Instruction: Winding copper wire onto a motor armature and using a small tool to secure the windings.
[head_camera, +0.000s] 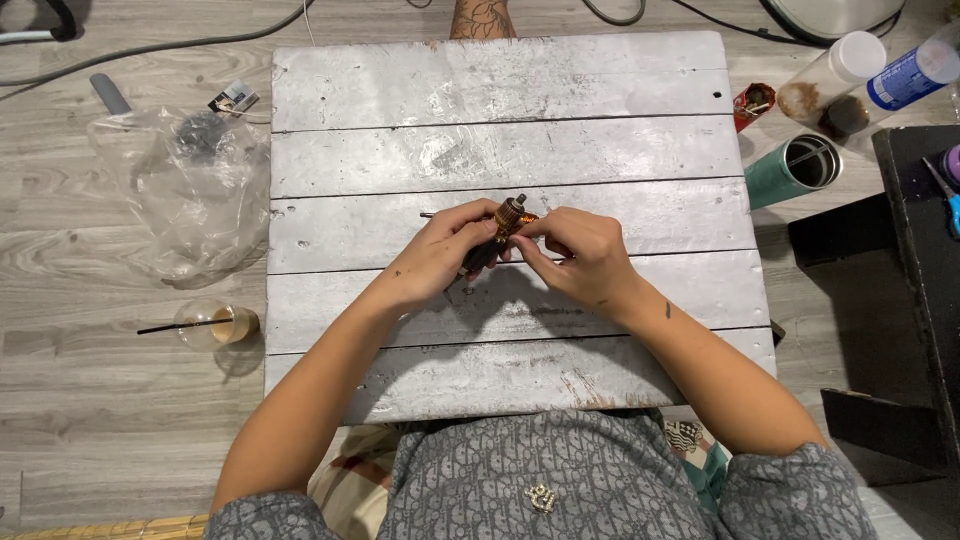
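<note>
Hands meet over the middle of a whitewashed plank bench (500, 90), both closed on one small object. The left hand (440, 255) wraps its fingers around a dark, slim handle, while the right hand (580, 255) pinches the brass-coloured, ribbed head of the same small tool (508, 220), which sits tilted just above the boards. A thin dark pin (432, 214) lies on the bench just beside the left fingers; whether it belongs to the tool cannot be told. The piece looks rigid and light, metal at the head, and small enough that a fingertip pinch at the ribbed collar and a fuller grip on the handle seem the sound places to hold it; the ribbing likely keeps it from slipping, though a tiny part could easily drop between the planks. On the floor to the left lie a crumpled clear plastic bag (190, 190) and a clear cup with a dark straw (215, 323). To the right stand a teal tumbler (790, 170), two capped bottles (860, 75) and a dark box (915, 290), all well apart from the hands.
</note>
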